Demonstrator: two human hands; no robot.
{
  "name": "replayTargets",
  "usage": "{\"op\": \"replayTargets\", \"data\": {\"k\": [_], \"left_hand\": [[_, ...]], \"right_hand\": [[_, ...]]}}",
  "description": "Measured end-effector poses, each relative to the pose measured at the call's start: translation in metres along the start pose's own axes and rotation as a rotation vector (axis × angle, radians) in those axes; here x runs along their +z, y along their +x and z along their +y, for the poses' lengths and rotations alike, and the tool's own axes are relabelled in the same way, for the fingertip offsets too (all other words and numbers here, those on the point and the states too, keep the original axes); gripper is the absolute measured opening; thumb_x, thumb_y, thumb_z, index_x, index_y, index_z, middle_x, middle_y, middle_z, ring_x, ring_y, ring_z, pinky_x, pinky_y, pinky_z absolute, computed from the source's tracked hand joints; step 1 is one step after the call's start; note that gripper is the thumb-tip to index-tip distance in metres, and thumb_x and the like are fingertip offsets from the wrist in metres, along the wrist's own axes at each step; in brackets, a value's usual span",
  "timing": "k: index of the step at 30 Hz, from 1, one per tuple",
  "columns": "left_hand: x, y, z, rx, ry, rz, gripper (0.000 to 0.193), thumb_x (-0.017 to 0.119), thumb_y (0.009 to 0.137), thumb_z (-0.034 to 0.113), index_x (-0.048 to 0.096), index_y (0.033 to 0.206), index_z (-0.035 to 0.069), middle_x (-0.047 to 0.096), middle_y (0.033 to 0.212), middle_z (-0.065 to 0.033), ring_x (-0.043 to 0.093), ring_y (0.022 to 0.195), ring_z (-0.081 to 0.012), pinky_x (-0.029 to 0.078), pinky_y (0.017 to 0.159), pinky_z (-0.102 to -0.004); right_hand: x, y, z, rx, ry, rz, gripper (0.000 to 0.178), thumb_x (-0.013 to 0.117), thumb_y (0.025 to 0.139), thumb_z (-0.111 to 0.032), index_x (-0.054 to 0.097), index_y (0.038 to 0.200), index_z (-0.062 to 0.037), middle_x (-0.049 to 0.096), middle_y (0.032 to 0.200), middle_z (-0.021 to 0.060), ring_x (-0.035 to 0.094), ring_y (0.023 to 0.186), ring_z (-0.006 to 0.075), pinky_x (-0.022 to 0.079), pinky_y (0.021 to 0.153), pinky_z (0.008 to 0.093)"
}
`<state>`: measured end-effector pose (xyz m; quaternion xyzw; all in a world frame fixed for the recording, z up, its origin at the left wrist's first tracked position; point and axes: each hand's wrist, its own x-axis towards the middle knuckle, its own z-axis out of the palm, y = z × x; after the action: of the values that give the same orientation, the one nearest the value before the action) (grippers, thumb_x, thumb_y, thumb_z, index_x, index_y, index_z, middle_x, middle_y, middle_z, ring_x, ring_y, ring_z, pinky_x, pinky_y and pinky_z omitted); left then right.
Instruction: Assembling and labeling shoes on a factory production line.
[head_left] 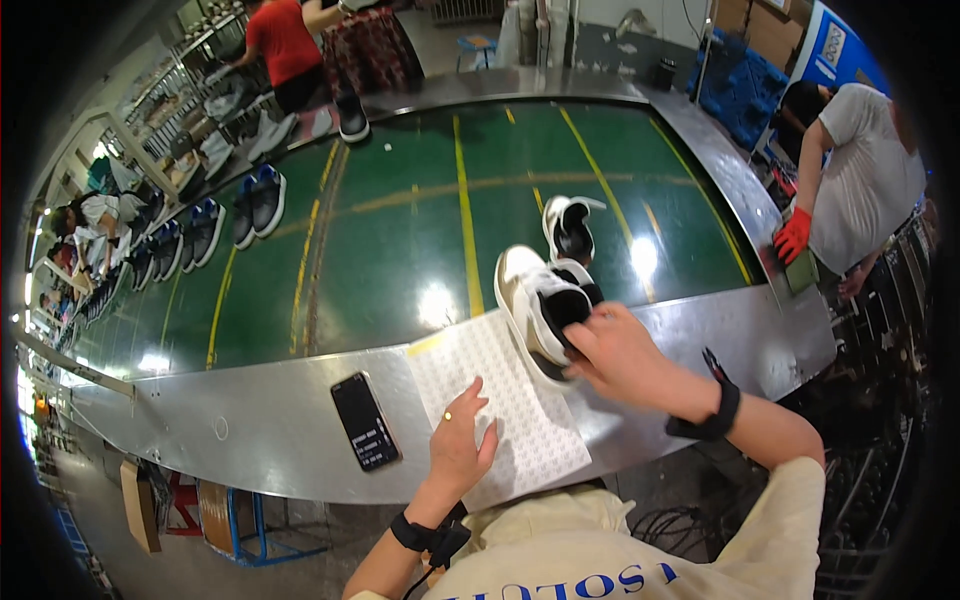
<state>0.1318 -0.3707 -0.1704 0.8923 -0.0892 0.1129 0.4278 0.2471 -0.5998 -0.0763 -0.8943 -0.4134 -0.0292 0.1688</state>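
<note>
A white and beige sneaker with a black lining (pixel 522 278) stands at the near edge of the green belt, its toe pointing away from me. My right hand (pixel 622 358) is closed at its heel, with thumb and fingers at the collar; the fingertips are partly hidden. Another sneaker is partly hidden right behind it. Farther off on the belt sits a white sneaker (pixel 572 228) with its tongue pulled out. My left hand (pixel 462 440) hovers over a white sheet with rows of small printed marks (pixel 525 440), its fingers apart and holding nothing.
A dark phone (pixel 364 420) lies on the metal rim (pixel 270 425) left of the sheet. Pairs of dark shoes (pixel 258 205) line the green belt (pixel 400 240) at left. A co-worker in a red glove (pixel 793 236) stands at right, another in red (pixel 285 45) at the back.
</note>
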Motion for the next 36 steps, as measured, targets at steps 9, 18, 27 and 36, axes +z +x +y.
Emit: {"op": "replayTargets", "data": {"k": [9,18,27,36], "left_hand": [[0.024,-0.011,-0.056,0.135,0.418,-0.271,0.044,0.059,0.083,0.031,0.051,0.118,0.006,0.043,0.136,-0.0134,0.037,0.128,-0.0327,0.024,0.104,-0.0543],[0.018,-0.007,-0.049,0.090,0.378,-0.268,0.041,0.058,0.084,0.032,0.052,0.117,0.008,0.045,0.134,-0.0117,0.038,0.126,-0.0310,0.027,0.102,-0.0548],[0.021,-0.009,-0.049,0.059,0.344,-0.352,0.040,0.059,0.084,0.034,0.055,0.115,0.009,0.045,0.134,-0.0106,0.037,0.127,-0.0277,0.026,0.101,-0.0550],[0.045,-0.018,-0.054,0.021,0.359,-0.354,0.043,0.062,0.080,0.035,0.056,0.115,0.011,0.044,0.135,-0.0092,0.037,0.128,-0.0274,0.025,0.102,-0.0556]], "right_hand": [[0.104,0.116,0.115,0.168,-0.297,0.063,0.030,0.074,0.067,-0.026,0.056,0.081,-0.0058,0.062,0.071,0.0126,0.060,0.076,0.0312,0.043,0.073,0.0400],[0.060,0.123,0.112,0.560,-0.011,-0.314,0.061,0.068,0.070,-0.056,0.059,0.114,-0.0143,0.066,0.093,0.0153,0.064,0.089,0.0305,0.048,0.079,0.0384],[0.021,0.257,0.262,0.923,0.859,0.374,0.034,0.063,0.082,-0.040,0.059,0.083,-0.0057,0.056,0.068,0.0047,0.056,0.054,0.0173,0.045,0.050,0.0295],[0.059,0.326,0.277,0.571,0.616,0.326,0.057,0.064,0.080,-0.028,0.045,0.128,-0.0044,0.060,0.107,0.0140,0.060,0.088,0.0189,0.046,0.079,0.0293]]}}
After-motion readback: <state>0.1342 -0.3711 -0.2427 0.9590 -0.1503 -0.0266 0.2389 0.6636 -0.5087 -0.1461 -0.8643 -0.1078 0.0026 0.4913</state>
